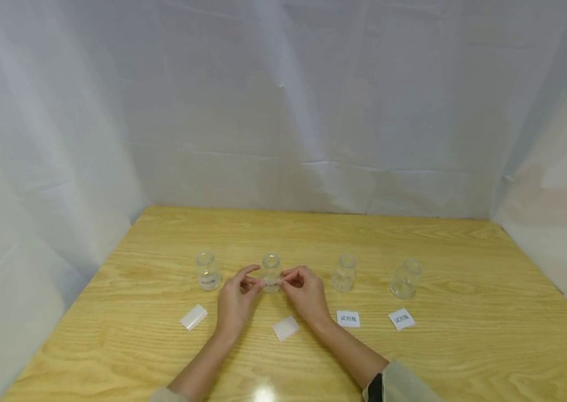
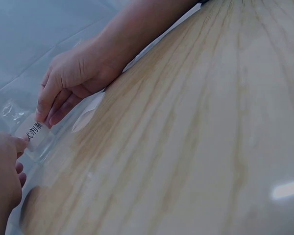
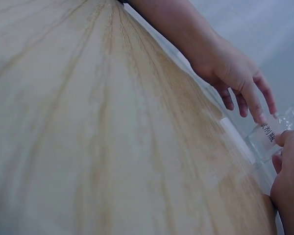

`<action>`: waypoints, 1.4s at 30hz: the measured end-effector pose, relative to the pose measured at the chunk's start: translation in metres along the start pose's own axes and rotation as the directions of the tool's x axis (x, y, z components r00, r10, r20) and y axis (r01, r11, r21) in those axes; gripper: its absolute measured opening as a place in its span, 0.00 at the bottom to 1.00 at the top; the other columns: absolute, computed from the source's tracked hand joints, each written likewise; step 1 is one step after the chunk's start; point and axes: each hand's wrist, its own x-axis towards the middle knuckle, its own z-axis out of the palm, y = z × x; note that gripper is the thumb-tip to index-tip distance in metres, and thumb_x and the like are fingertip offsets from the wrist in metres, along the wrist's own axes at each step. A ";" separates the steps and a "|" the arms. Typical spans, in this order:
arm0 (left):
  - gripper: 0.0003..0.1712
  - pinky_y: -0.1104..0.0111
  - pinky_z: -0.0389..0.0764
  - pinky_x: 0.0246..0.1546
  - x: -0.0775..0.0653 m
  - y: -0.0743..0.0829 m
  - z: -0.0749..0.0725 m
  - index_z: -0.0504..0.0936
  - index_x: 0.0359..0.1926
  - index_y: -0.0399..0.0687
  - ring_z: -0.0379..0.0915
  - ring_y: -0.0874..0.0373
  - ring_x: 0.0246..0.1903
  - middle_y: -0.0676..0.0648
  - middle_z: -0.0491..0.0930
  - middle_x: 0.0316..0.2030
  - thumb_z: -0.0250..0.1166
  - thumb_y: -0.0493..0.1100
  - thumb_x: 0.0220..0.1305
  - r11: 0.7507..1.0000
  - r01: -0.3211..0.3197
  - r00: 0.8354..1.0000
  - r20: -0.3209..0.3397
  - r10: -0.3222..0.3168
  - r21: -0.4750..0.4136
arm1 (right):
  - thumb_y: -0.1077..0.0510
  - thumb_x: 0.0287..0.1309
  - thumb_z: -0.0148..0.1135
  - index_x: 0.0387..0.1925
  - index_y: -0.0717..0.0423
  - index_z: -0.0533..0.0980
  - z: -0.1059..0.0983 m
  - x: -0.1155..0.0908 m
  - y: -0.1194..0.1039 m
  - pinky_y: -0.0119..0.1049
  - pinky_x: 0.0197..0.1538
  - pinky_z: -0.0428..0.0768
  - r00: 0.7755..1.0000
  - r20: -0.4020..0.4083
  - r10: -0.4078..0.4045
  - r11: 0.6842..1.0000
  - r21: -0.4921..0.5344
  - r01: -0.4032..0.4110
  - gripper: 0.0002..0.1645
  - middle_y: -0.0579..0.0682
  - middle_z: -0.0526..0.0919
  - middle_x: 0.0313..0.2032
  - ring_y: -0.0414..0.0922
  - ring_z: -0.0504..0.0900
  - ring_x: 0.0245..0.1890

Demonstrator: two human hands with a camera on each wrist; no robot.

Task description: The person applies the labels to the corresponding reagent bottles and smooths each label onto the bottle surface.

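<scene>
A clear glass reagent bottle [image 1: 270,267] stands upright between both hands, a white label [image 2: 33,131] with black characters across its front. My left hand [image 1: 234,304] holds the bottle from the left, its thumb on the label's left end and its index finger along the glass. From the other side my right hand [image 1: 310,296] pinches the label's right end between thumb and index finger, against the glass. Whether the whole label sticks flat cannot be told. A blank white backing piece [image 1: 286,328] lies on the table in front of this bottle.
To the left stands a labelled bottle [image 1: 207,272], a glossy backing piece [image 1: 193,317] before it. On the right are two unlabelled bottles, one nearer [image 1: 344,273] and one farther [image 1: 406,279], with printed labels [image 1: 348,319] lying before them. White sheeting surrounds the wooden table [image 1: 113,346].
</scene>
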 end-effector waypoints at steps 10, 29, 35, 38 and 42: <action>0.20 0.61 0.78 0.35 -0.001 -0.001 0.000 0.80 0.46 0.42 0.76 0.50 0.36 0.43 0.80 0.37 0.70 0.33 0.48 0.997 0.010 1.000 0.009 -0.010 -0.071 | 0.75 0.47 0.64 0.26 0.73 0.73 0.000 0.000 0.002 0.41 0.42 0.78 1.000 0.026 0.001 0.999 0.033 -0.002 0.06 0.67 0.78 0.36 0.58 0.79 0.38; 0.32 0.59 0.75 0.44 0.000 0.004 -0.004 0.68 0.60 0.43 0.69 0.45 0.49 0.40 0.70 0.55 0.67 0.35 0.54 0.969 0.132 0.979 0.179 -0.095 -0.209 | 0.73 0.50 0.62 0.51 0.74 0.66 -0.003 0.000 0.001 0.53 0.51 0.71 0.987 0.151 0.054 0.993 0.095 -0.069 0.25 0.69 0.72 0.50 0.65 0.72 0.49; 0.32 0.62 0.75 0.46 0.001 0.001 -0.003 0.65 0.63 0.39 0.67 0.40 0.53 0.34 0.67 0.57 0.64 0.34 0.57 0.952 0.118 0.962 0.268 -0.041 -0.281 | 0.69 0.53 0.62 0.56 0.72 0.64 -0.005 0.001 0.001 0.49 0.51 0.72 0.975 0.206 0.077 0.994 0.065 -0.092 0.29 0.68 0.70 0.53 0.62 0.73 0.50; 0.30 0.64 0.76 0.44 0.001 0.000 -0.001 0.66 0.61 0.37 0.68 0.40 0.52 0.34 0.68 0.57 0.63 0.34 0.58 0.957 0.086 0.965 0.261 -0.011 -0.279 | 0.69 0.54 0.62 0.55 0.73 0.65 -0.005 0.001 0.002 0.48 0.50 0.73 0.976 0.207 0.072 0.995 0.050 -0.084 0.27 0.69 0.72 0.51 0.62 0.74 0.49; 0.27 0.63 0.76 0.44 0.002 -0.003 0.000 0.70 0.58 0.34 0.69 0.41 0.51 0.36 0.71 0.55 0.64 0.34 0.57 0.962 0.040 0.977 0.214 0.019 -0.271 | 0.69 0.53 0.62 0.52 0.74 0.67 -0.004 0.002 0.003 0.48 0.50 0.73 0.981 0.187 0.052 0.997 0.054 -0.063 0.25 0.70 0.73 0.49 0.63 0.74 0.48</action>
